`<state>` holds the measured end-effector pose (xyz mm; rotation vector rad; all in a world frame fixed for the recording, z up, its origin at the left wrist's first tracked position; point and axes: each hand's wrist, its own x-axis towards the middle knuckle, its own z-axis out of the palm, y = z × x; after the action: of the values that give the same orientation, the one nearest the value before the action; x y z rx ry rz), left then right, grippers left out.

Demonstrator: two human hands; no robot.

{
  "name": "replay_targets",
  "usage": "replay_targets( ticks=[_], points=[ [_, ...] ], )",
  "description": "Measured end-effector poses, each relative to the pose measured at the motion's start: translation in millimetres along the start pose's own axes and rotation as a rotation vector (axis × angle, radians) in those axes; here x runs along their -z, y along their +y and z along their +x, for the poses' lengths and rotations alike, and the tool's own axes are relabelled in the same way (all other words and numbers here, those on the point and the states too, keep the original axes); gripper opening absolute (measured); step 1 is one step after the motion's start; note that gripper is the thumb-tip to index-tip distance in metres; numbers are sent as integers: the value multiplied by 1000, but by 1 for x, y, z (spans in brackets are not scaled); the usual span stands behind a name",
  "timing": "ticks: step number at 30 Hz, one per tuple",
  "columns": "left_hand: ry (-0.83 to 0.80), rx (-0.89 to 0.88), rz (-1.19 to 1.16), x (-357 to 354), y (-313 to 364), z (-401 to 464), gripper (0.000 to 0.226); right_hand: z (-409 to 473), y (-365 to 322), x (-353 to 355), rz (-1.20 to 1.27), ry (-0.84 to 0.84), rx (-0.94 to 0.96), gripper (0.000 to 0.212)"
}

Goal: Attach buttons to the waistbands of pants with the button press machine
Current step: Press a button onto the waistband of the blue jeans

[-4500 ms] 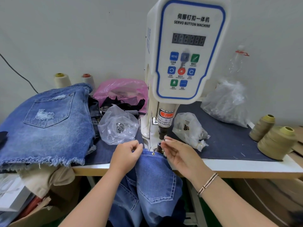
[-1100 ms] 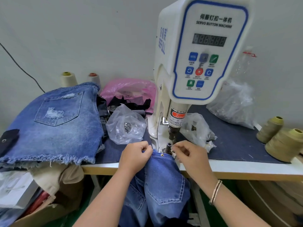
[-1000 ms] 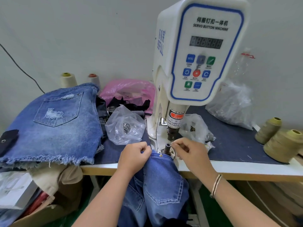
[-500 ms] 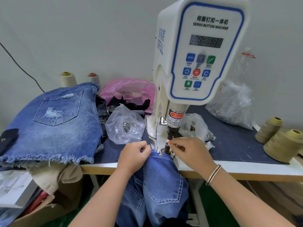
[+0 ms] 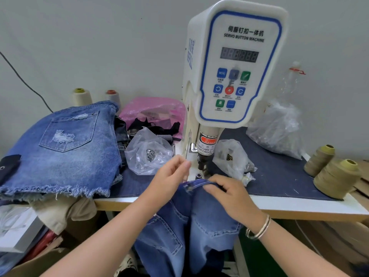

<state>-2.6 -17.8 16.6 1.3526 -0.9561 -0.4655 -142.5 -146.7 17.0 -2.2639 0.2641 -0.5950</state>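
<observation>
The white servo button machine [image 5: 235,62] stands on the table, its punch [image 5: 201,162] raised above the small dark lower die [image 5: 198,175]. The blue denim pants [image 5: 187,226] hang off the table's front edge, and their waistband [image 5: 194,183] lies just in front of the die, not on it. My right hand [image 5: 229,196] holds the waistband, fingers curled over the fabric. My left hand [image 5: 171,176] is lifted off the pants, left of the die, blurred, with its fingers loose and nothing seen in them. A clear bag of metal buttons [image 5: 148,154] lies left of the machine.
A stack of denim shorts [image 5: 63,144] fills the table's left side. A pink bag [image 5: 153,112] and two thread cones [image 5: 80,96] stand behind. Right of the machine are a small clear bag [image 5: 232,158], a larger clear bag [image 5: 277,128] and olive thread cones [image 5: 337,178].
My left hand let go of the waistband and rose up and left. My right hand left the die and dropped onto the waistband, which slid back off the die.
</observation>
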Motion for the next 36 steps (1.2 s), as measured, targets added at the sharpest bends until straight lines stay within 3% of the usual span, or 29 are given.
replay_targets(
  ticks=[2,7,10,12,16,18,20,22,23,25,28,31,36],
  points=[
    [-21,39,18,16,-5,-9,27,-4,6,15,135,101,-67,26],
    [-158,173,403,44,-26,-50,46,-4,15,38,533,342,-199,35],
    [-258,18,812,43,-41,-63,41,0,15,45,655,380,-188,31],
    [-246,-134,930,39,-44,-65,25,1,19,48,737,398,-200,27],
    [-173,-191,860,33,-39,-64,15,1,29,57,716,462,-253,29],
    [-136,-178,764,29,-32,-62,11,-1,35,64,467,518,-288,27],
    [-129,-155,582,22,-22,-57,8,-3,34,69,25,582,-262,23],
    [-140,-142,463,14,-13,-47,8,-8,23,68,-291,613,-27,29],
    [-146,-136,434,10,-10,-42,8,-11,14,64,-326,558,136,28],
    [-151,-126,383,3,-8,-32,7,-15,-3,49,-247,289,346,23],
    [-192,-118,331,-6,-6,-26,7,-15,-5,24,-290,-16,338,23],
    [-207,-85,253,-11,-4,-23,10,-9,4,18,-254,9,296,15],
    [-239,96,109,-4,-20,-27,22,1,13,14,86,64,147,22]
  ],
)
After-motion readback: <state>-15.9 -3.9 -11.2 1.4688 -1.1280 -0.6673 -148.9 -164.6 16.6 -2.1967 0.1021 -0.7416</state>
